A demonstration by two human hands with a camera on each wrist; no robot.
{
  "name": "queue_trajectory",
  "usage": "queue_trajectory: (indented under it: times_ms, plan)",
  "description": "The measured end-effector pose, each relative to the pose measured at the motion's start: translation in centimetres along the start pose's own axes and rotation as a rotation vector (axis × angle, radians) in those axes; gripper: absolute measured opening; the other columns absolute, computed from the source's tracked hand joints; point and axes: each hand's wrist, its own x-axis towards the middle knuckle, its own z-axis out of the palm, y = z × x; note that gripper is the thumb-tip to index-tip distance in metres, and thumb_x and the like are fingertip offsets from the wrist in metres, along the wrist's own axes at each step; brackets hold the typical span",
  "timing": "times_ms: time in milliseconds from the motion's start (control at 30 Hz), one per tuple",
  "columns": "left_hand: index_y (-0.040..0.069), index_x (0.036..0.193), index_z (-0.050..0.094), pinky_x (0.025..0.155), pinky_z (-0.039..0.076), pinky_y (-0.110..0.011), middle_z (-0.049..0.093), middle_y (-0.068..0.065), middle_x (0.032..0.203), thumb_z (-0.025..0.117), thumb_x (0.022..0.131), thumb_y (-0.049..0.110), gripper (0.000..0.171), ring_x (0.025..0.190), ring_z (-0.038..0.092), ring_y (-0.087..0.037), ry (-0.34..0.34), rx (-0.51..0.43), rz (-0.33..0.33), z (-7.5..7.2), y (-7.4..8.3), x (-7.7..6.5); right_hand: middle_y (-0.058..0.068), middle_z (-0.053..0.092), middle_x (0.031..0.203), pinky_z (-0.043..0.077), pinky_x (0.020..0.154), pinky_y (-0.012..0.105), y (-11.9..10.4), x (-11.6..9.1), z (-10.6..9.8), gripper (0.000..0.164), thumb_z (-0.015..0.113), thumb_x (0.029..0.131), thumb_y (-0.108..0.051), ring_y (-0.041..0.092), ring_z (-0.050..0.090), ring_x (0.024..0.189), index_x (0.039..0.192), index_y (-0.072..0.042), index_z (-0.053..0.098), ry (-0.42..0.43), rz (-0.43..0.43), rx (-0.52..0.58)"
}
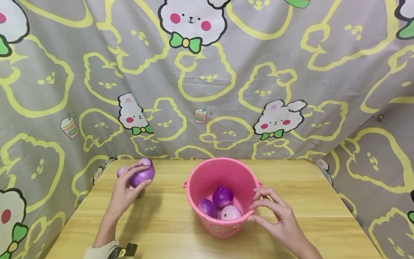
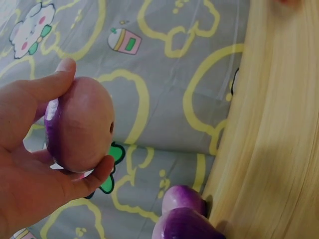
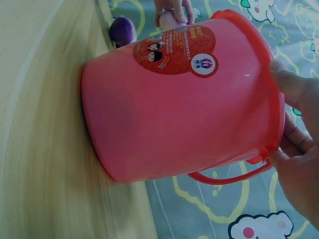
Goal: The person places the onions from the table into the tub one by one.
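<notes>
My left hand (image 1: 127,187) grips a glossy purple onion (image 1: 143,177) above the left side of the table, thumb on one side and fingers on the other. In the left wrist view this onion (image 2: 85,127) shows a pale face with a small dark hole. Two more onions (image 2: 183,200) lie on the table close by, partly hidden by the hand in the head view. My right hand (image 1: 279,217) holds the rim of a pink bucket (image 1: 223,166) at its right side. Inside the bucket lie three onions, two deep purple (image 1: 222,197) and one paler (image 1: 230,212).
The bucket stands upright on a wooden table (image 1: 171,223). Its handle (image 3: 232,178) hangs down against the side, and a red label (image 3: 174,47) is stuck on its wall. A grey curtain (image 1: 207,86) with cartoon figures hangs behind the table and along both sides.
</notes>
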Motion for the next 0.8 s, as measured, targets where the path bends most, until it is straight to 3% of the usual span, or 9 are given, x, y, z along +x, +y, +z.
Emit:
queue_trajectory:
  times_ms: [467,800]
  plan:
    - [0.006,0.124,0.072,0.093,0.045,-0.012,0.056,-0.012,0.139,0.084,0.08,-0.007,0.048,0.131,0.04,-0.024,0.007,-0.043,0.048,0.1,0.6,0.7,0.016,0.058,0.114,0.042,0.113,0.034,0.3,-0.2,0.0,0.035,0.086,0.076,0.007,0.023,0.056,0.118,0.107,-0.004,0.074,-0.001,-0.02,0.016]
    - [0.005,0.124,0.071,0.098,0.045,-0.014,0.054,-0.015,0.142,0.083,0.081,-0.007,0.046,0.128,0.045,-0.017,-0.007,-0.074,0.041,0.2,1.3,1.1,0.016,0.058,0.114,0.043,0.112,0.033,0.6,-0.3,0.0,0.036,0.086,0.075,0.008,0.023,0.055,0.118,0.107,-0.005,0.073,-0.006,-0.014,0.021]
